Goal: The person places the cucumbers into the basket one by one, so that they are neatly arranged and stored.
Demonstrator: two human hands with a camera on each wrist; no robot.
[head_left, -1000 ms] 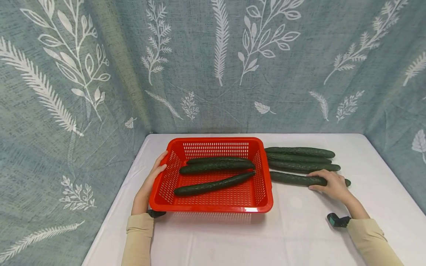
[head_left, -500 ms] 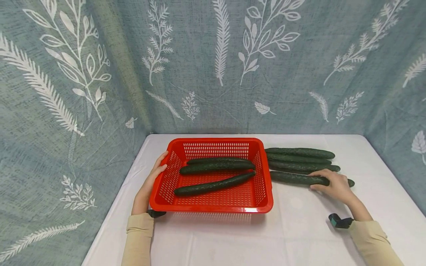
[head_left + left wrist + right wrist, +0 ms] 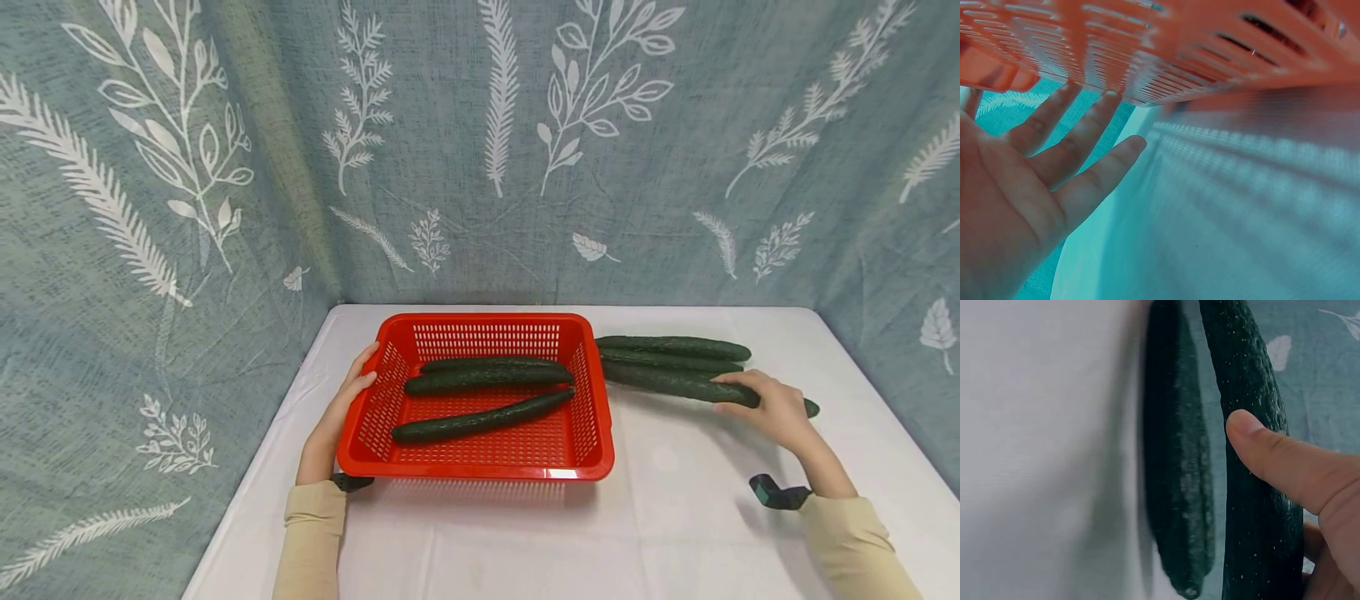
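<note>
My right hand [image 3: 776,410] grips a long dark green cucumber [image 3: 667,382], thumb on the near side and fingers behind. In the right wrist view the thumb presses on the held cucumber's bumpy skin [image 3: 1250,375], and another cucumber [image 3: 1179,456] lies beside it. My left hand [image 3: 341,412] is at the left side of a red plastic basket [image 3: 480,468]. Its fingers [image 3: 1094,181] reach out straight and spread along the slotted wall [image 3: 1110,37] in the left wrist view. Inside the basket lie several cucumbers [image 3: 480,417], one slanting in front.
More cucumbers [image 3: 675,343] lie side by side right of the basket, behind the held one, left ends close to its right wall. A white cloth [image 3: 525,542] covers the table. A leaf-patterned curtain [image 3: 450,167] rises behind and at both sides.
My right hand has moved right and slightly back with the cucumber, which has shifted right and now overlaps those behind it. The left hand and basket have stayed in place.
</note>
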